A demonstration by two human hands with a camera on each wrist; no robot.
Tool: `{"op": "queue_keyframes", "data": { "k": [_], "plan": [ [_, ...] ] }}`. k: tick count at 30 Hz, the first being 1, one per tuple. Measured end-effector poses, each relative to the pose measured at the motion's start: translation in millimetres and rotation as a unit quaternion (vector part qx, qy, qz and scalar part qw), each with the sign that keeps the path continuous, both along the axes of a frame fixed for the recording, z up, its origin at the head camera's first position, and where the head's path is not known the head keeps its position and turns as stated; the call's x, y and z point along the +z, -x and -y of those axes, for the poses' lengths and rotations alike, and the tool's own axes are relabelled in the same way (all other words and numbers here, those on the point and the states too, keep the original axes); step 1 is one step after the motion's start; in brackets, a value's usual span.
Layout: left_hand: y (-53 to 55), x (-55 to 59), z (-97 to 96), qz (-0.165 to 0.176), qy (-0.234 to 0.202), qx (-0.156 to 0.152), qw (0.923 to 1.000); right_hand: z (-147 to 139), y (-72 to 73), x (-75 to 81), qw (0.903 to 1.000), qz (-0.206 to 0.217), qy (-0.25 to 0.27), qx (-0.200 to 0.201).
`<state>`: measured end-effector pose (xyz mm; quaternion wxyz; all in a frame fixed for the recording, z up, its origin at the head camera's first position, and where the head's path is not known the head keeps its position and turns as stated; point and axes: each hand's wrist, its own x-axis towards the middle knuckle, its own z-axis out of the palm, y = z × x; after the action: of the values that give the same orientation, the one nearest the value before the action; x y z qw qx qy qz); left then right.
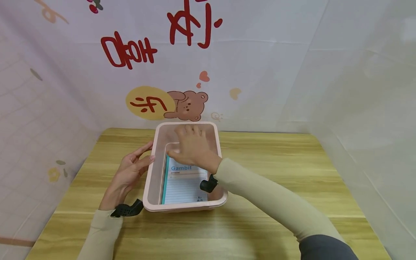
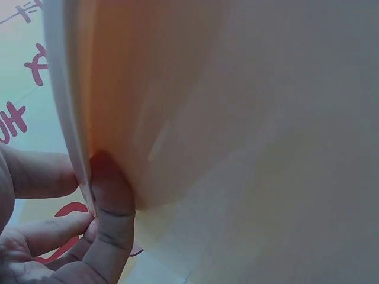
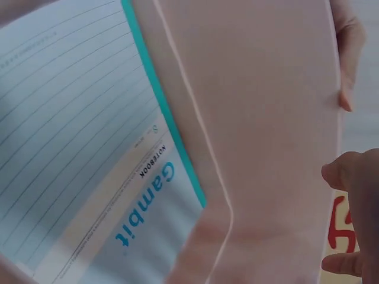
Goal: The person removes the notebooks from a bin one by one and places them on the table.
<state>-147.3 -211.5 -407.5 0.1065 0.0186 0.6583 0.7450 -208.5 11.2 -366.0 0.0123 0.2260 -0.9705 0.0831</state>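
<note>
My left hand [image 1: 128, 175] pinches the left rim of the pale pink plastic bin [image 1: 182, 207], thumb and fingers bent at that edge; my right hand [image 1: 195, 146] is spread over the inside of the bin, palm down, thumb held away from the other fingers and nothing in its grasp; I cannot tell whether its fingertips touch the far wall; the bin is left of the middle of the wood-grain desk [image 1: 276, 173], its far end by the desk's back edge; I cannot tell whether its base sits flat; inside the bin lies the Gambit notebook [image 1: 185, 184], its lined face up, a teal spine strip [image 1: 166, 180] down its left side near the bin's left wall, an A5 mark near its lower right corner; my right hand hides part of the notebook's top end from my head view; each wrist carries a small black camera, the left camera [image 1: 127, 209] just beside the bin's near left corner and the right camera [image 1: 208, 184] over the notebook's right side; I have beige sleeves [image 1: 273, 198] on both arms; beyond the desk's back edge hangs a white backdrop [image 1: 260, 54] with red characters [image 1: 189, 21] and a cartoon bear [image 1: 190, 104] above the bin
</note>
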Motion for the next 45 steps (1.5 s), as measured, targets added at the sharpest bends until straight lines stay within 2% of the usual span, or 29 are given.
{"op": "queue_keyframes", "data": {
  "k": [6, 14, 25, 31, 39, 45],
  "plan": [
    [0.1, 0.3, -0.9, 0.001, -0.002, 0.001, 1.0000, 14.3, 4.1, -11.5, 0.9988, 0.033, -0.031, -0.016],
    [-1.7, 2.3, -0.8, 0.004, 0.000, 0.001, 1.0000, 27.3, 10.7, -27.3, 0.9960, 0.066, -0.049, -0.034],
    [-1.3, -0.9, -1.4, 0.005, -0.006, -0.002, 1.0000, 42.4, 14.8, -55.2, 0.9864, 0.097, -0.126, -0.041],
    [-0.4, 0.5, -0.9, 0.001, -0.010, 0.001, 1.0000, 44.3, 14.6, -59.2, 0.9853, 0.103, -0.129, -0.046],
    [-1.6, 2.1, -1.0, 0.000, 0.001, 0.005, 1.0000, 44.3, 9.0, -62.5, 0.9804, 0.146, -0.124, -0.046],
    [-1.5, 1.4, -2.1, 0.000, 0.007, 0.006, 1.0000, 43.3, 5.5, -60.2, 0.9793, 0.144, -0.133, -0.049]
  ]
}}
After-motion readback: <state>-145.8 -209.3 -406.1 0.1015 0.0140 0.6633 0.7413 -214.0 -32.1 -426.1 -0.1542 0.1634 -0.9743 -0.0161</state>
